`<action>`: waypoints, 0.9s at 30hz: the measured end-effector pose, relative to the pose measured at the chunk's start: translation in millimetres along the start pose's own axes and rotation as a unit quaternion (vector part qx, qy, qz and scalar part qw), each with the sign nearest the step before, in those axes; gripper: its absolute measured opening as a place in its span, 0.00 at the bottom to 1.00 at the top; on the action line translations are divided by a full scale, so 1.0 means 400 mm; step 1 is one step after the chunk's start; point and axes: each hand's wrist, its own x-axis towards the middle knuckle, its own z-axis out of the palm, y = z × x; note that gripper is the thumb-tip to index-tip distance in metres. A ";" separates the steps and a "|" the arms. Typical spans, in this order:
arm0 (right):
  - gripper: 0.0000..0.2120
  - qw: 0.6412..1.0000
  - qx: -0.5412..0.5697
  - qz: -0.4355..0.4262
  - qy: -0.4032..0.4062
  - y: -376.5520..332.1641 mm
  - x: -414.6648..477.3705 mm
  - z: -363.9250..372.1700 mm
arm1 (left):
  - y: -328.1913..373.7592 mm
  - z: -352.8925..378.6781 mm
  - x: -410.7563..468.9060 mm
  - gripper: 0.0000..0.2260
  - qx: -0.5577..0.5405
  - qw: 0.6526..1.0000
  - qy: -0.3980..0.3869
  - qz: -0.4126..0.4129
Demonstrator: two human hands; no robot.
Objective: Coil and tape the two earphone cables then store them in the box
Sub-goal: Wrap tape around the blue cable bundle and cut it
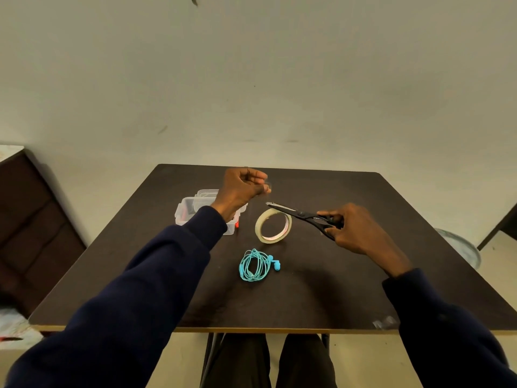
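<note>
Cutting clear tape strip (268, 188), seemingly pinched in left hand (242, 186); right hand (355, 231) grips black scissors (300, 215); next, bind coiled turquoise earphones (256, 265).

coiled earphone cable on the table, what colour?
The coiled earphone cable is turquoise blue, earbuds included. It shows clearly in the head view.

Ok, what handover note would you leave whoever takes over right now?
Left hand: raised, fingertips pinched, apparently on a clear tape strip, hard to see.
Right hand: grips the scissors, tips near the left hand.
Tape roll stands on edge; blue earphones lie coiled on the table, untaped as far as visible.
Box behind left wrist shows something red.
Left: tape blue coil, box it.
</note>
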 end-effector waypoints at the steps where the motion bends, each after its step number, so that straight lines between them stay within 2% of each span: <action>1: 0.18 1.000 0.001 0.009 0.008 0.014 -0.001 -0.001 | -0.001 -0.006 -0.004 0.10 -0.008 1.000 0.009 -0.001; 6: 0.18 0.995 -0.041 0.079 0.054 0.087 -0.016 0.015 | -0.028 -0.030 -0.031 0.10 -0.007 0.999 0.030 -0.012; 13: 0.20 0.983 -0.140 0.112 0.032 0.108 -0.019 0.120 | -0.062 -0.023 -0.057 0.09 -0.003 0.998 0.045 -0.039; 17: 0.14 0.973 -0.161 0.155 0.053 0.109 -0.018 0.149 | -0.078 -0.041 -0.081 0.09 -0.026 0.997 0.040 -0.052; 21: 0.13 0.960 -0.168 0.208 0.080 0.137 -0.038 0.134 | -0.099 -0.069 -0.118 0.11 -0.083 0.993 0.034 -0.078; 27: 0.13 0.941 -0.230 0.247 0.018 0.203 -0.042 0.091 | -0.125 -0.081 -0.161 0.13 -0.164 0.979 0.034 -0.117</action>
